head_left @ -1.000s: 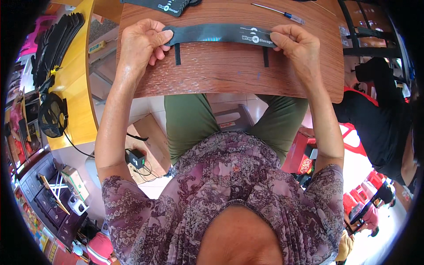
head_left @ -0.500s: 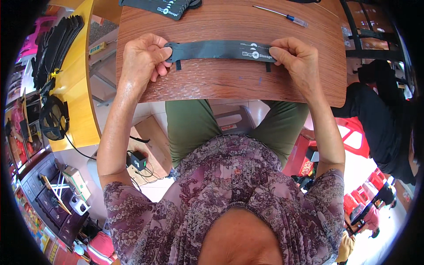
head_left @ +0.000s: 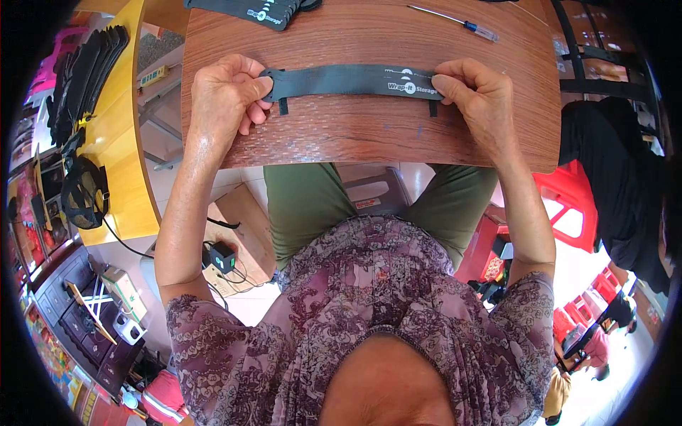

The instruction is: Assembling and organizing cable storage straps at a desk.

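A flat black strap (head_left: 334,81) with white printing near its right end stretches level between my hands over the brown wood-grain table (head_left: 334,135). My left hand (head_left: 231,89) pinches its left end between thumb and fingers. At the other end, my right hand (head_left: 474,92) grips it with the thumb on top, partly covering the printing. Just below the strap's lower edge, a short black piece (head_left: 283,106) shows near my left fingers, and a similar black piece (head_left: 433,108) shows near my right thumb.
Beyond the strap lie a stack of similar black straps (head_left: 263,13) at the far left and a screwdriver (head_left: 476,30) with a blue and clear handle. More black strips (head_left: 92,78) and a black mesh item (head_left: 84,192) rest on a yellow table (head_left: 128,163) to the left.
Both hands keep hold of the strap, almost in place. The table edges and far items have shifted slightly in view. At the right, the dark-clothed shape has moved, uncovering more of a red stool.
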A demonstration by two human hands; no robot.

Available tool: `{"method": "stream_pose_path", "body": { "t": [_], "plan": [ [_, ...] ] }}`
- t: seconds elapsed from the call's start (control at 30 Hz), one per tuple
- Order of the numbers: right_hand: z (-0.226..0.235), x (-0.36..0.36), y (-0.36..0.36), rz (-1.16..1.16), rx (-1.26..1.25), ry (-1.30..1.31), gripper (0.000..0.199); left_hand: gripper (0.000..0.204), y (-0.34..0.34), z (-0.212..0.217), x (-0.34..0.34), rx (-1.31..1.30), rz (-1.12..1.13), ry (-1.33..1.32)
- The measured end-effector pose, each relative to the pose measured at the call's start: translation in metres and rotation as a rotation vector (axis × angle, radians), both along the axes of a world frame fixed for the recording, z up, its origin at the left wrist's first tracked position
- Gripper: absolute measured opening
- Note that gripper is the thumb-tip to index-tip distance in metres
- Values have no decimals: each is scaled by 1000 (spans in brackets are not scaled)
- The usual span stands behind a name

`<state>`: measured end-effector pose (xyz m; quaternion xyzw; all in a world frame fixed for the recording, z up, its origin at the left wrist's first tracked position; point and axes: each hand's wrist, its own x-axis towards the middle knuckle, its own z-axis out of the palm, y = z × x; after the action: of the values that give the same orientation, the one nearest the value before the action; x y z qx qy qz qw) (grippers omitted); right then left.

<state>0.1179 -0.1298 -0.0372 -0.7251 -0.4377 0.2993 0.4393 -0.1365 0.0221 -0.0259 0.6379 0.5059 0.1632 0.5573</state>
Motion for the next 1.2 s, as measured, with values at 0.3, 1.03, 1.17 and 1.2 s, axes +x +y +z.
{"method": "stream_pose_path", "body": {
  "t": [0.3,1.03,1.17,1.2],
  "plan": [
    [-8,2,-1,-21,53,-65,12,11,-1,1,0,-40,6,6],
    [-2,0,-4,22,33,-360,12,10,-9,2,6,62,35,51],
    [-6,0,-4,76,146,-526,12,9,-10,0,5,92,36,82],
    [-6,0,-4,76,145,-525,12,9,-9,-2,4,91,35,83]
  ]
}}
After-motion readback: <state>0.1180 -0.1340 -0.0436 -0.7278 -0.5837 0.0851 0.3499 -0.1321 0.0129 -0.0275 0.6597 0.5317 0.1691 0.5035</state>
